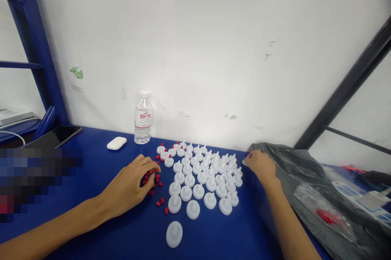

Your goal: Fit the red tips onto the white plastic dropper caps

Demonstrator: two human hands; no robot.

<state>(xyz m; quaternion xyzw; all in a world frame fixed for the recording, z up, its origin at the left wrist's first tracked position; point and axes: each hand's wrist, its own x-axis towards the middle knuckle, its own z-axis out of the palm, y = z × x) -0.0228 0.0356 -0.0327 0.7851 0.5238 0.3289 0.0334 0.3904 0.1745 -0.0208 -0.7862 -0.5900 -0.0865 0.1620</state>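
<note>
Several white round plastic caps [201,178] with small spouts stand in rows on the blue table [128,235]. A few at the far left carry a red tip [170,157]. One white cap [174,234] lies apart, nearer to me. My left hand [132,184] rests on a scatter of small red plugs [156,182], fingers curled and pinching at them. My right hand [260,165] is at the right end of the rows, its fingers closed on a white cap at the edge of a grey plastic bag [305,182].
A water bottle [143,118] and a white earbud case [116,143] stand by the wall. A dark phone [56,136] lies at the left. A blue rack post [36,44] rises at left, a black brace [345,84] at right. A clear bag of red parts [326,215] lies on the grey bag.
</note>
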